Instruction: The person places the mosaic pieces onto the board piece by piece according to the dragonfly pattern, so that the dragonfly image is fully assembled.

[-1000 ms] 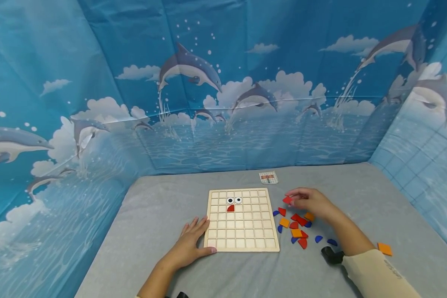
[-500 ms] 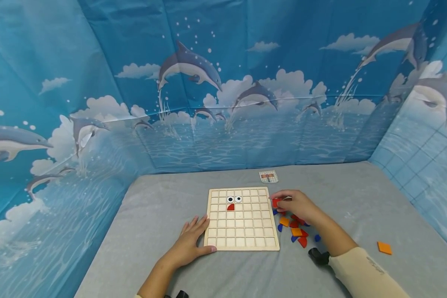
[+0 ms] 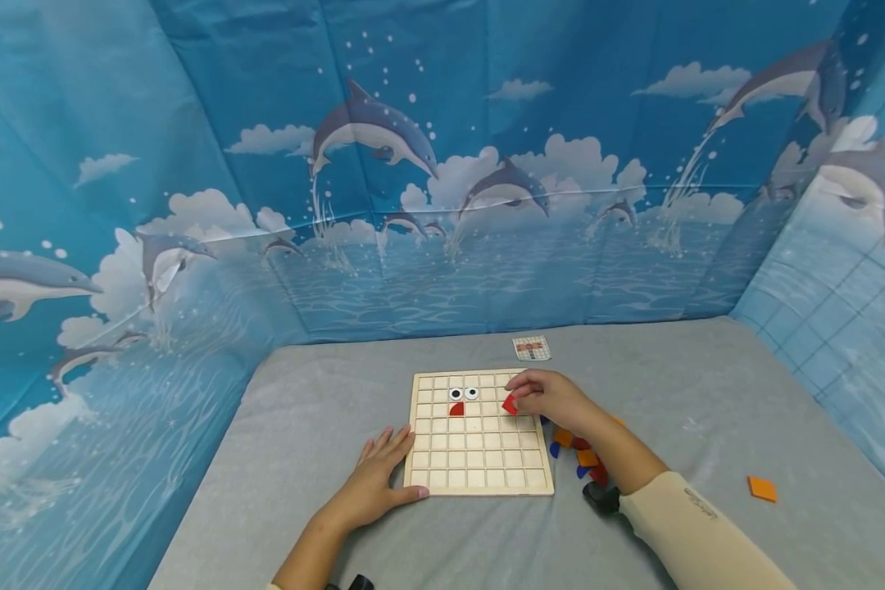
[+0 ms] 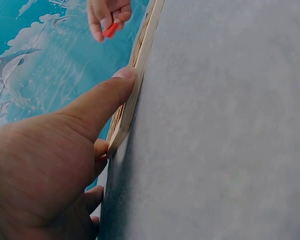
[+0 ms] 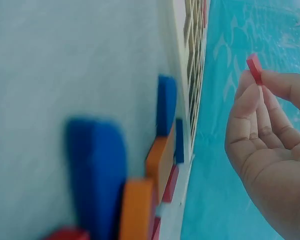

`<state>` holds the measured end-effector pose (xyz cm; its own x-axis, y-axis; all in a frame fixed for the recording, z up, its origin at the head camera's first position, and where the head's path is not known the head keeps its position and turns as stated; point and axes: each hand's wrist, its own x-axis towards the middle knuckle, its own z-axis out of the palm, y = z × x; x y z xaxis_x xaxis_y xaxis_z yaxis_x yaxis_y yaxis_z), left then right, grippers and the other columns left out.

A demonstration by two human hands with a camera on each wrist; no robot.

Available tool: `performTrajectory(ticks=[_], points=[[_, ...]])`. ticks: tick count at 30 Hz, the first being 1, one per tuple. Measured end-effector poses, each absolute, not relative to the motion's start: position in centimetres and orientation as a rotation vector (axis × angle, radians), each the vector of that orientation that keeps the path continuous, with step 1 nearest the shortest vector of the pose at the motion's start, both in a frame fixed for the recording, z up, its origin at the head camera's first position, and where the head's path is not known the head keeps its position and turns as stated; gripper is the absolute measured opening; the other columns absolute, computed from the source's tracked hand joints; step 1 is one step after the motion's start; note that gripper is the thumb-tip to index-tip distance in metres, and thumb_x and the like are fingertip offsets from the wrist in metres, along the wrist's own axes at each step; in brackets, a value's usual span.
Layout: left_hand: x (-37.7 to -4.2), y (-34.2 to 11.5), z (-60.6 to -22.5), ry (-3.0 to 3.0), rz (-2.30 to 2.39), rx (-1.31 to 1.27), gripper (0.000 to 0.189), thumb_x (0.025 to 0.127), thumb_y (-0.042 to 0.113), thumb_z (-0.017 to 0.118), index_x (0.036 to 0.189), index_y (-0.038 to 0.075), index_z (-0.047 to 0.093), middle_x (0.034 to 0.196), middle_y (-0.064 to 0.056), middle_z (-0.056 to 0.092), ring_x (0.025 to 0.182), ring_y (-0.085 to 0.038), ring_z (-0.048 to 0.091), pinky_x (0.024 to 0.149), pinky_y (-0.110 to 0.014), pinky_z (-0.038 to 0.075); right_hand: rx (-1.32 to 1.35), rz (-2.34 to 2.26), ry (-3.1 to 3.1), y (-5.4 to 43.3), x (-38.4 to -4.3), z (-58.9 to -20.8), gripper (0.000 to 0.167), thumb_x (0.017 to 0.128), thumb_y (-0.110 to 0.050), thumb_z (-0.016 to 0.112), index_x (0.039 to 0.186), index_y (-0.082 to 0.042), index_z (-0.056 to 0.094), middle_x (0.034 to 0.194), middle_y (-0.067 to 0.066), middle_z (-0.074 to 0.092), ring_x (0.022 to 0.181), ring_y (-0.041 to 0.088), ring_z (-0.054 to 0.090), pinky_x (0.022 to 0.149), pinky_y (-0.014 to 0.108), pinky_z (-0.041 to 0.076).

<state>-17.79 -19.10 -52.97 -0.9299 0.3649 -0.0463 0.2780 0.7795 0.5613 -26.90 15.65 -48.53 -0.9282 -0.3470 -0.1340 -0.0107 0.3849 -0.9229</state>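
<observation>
My right hand [image 3: 556,399] pinches a red tile [image 3: 510,405] between thumb and fingertips, above the right part of the wooden grid board [image 3: 479,459]. In the right wrist view the same red tile [image 5: 254,68] stands up from the fingertips. At the board's lower left corner my left hand [image 3: 376,479] rests with fingers spread. Its thumb [image 4: 112,92] touches the board's edge in the left wrist view. Two round eye pieces [image 3: 463,393] sit side by side in the board's upper cells, and a red quarter-round tile [image 3: 456,409] lies just below them.
Several orange, blue and red tiles [image 3: 587,458] are heaped right of the board, partly hidden by the right forearm. One orange tile [image 3: 763,489] lies apart at the far right. Behind the board is a small pattern card [image 3: 532,348]. A dolphin-print curtain [image 3: 442,279] borders the grey surface.
My right hand has carried the red tile leftward from over the loose pieces to above the board. The left hand has stayed at the board's corner.
</observation>
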Motion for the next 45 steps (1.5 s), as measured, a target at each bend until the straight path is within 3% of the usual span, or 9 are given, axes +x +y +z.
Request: performTrajectory(ticks=[9, 19, 27, 45], points=[[-17.8, -19.1, -52.8, 2.820, 0.863, 0.527, 0.095, 0.085, 0.057, 0.075, 0.159, 0.012, 0.034, 0.169, -0.003, 0.025, 0.158, -0.036, 0.012, 0.126, -0.063, 0.006, -0.400, -1.488, 2.391, 13.4, -27.8, -48.0, 0.026, 0.097, -0.012, 0.065, 0.120, -0.002, 0.070, 0.105, 0.010, 0.071, 0.093, 0.026, 0.068, 0.083, 0.040, 0.058], [-17.8, -19.1, -52.9, 2.814, 0.850, 0.520, 0.095, 0.085, 0.058, 0.074, 0.159, 0.014, 0.034, 0.169, -0.001, 0.025, 0.159, -0.035, 0.012, 0.126, -0.063, 0.006, -0.420, -1.451, 2.378, 11.6, -28.5, -48.1, 0.023, 0.098, -0.010, 0.063, 0.119, -0.004, 0.072, 0.102, 0.008, 0.070, 0.090, 0.022, 0.068, 0.083, 0.041, 0.060], [-17.7, -19.0, -52.8, 2.810, 0.856, 0.534, 0.094, 0.086, 0.057, 0.074, 0.158, 0.011, 0.035, 0.169, -0.004, 0.026, 0.158, -0.037, 0.012, 0.125, -0.064, 0.006, -0.416, -1.369, 2.391, 10.6, -29.5, -48.8, 0.018, 0.097, -0.008, 0.064, 0.113, -0.006, 0.073, 0.095, 0.007, 0.070, 0.080, 0.022, 0.066, 0.071, 0.036, 0.057], [-17.8, -19.2, -52.8, 2.812, 0.866, 0.527, 0.095, 0.085, 0.058, 0.074, 0.159, 0.013, 0.035, 0.168, -0.002, 0.026, 0.158, -0.036, 0.013, 0.125, -0.064, 0.006, -0.499, -1.258, 2.447, 9.2, -29.9, -49.0, 0.012, 0.096, -0.005, 0.064, 0.104, -0.007, 0.072, 0.087, 0.007, 0.069, 0.075, 0.019, 0.065, 0.064, 0.030, 0.052]])
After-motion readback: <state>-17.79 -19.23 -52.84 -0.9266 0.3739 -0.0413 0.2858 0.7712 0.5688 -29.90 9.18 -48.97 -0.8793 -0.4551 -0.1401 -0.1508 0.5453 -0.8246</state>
